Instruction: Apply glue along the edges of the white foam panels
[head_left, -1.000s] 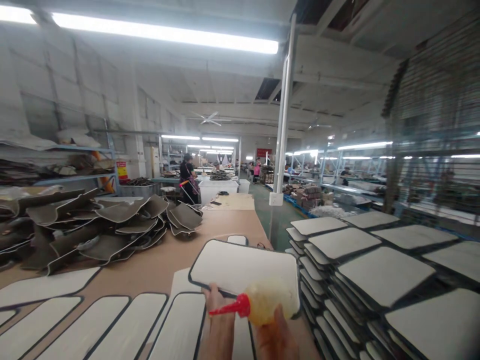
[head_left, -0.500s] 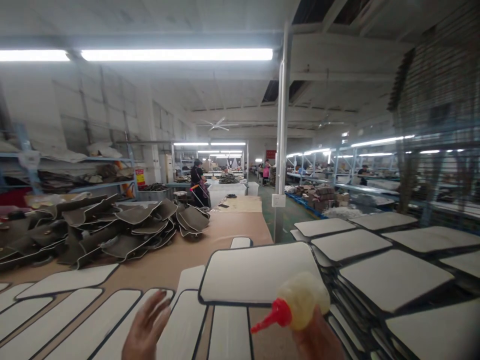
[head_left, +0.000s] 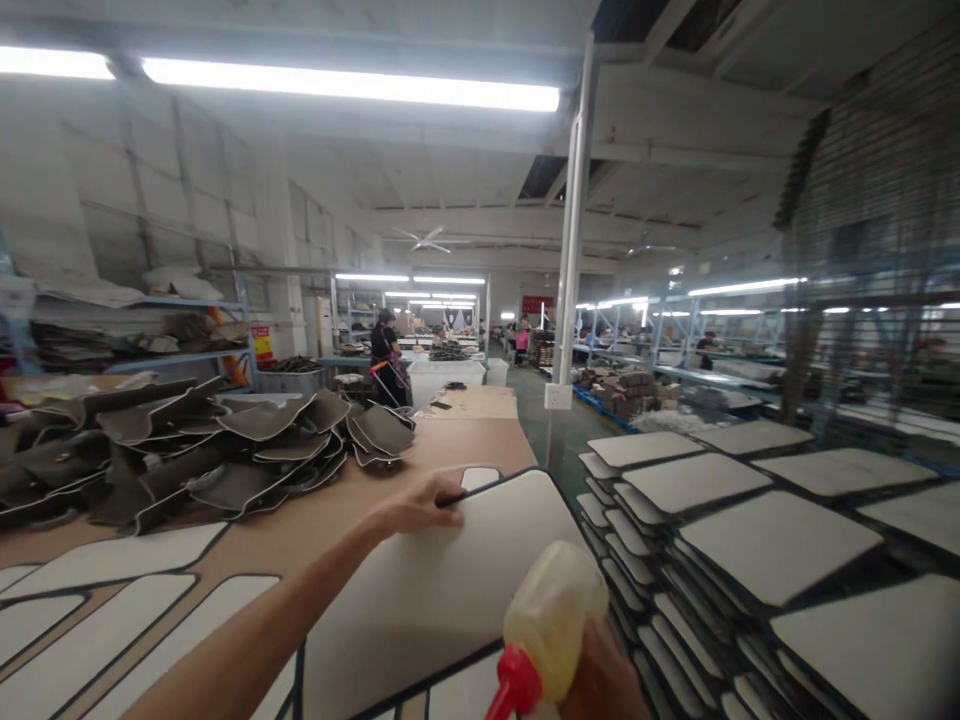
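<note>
My left hand [head_left: 426, 503] reaches forward and grips the far edge of a large off-white panel [head_left: 427, 590] with a dark border. The panel lies at a slant in front of me, partly covered by my left forearm. In my right hand [head_left: 606, 672] is a squeeze bottle [head_left: 559, 615] of yellowish liquid, its red nozzle [head_left: 514, 685] pointing down to the left over the panel's near edge. More narrow off-white panels with dark edges [head_left: 127, 625] lie in a row on the brown tabletop [head_left: 442, 445]. One small panel [head_left: 480, 478] sits just beyond my left hand.
A heap of grey-brown pieces with pale edges [head_left: 300, 440] covers the table's left. At right stand stacks of off-white panels [head_left: 780, 540]. A pole with a socket box [head_left: 557, 396] rises beyond the table. Another person [head_left: 386, 355] stands farther back.
My left hand has moved forward and right and taken hold of the large panel, which has turned and come nearer. The bottle in my right hand has shifted slightly left and down.
</note>
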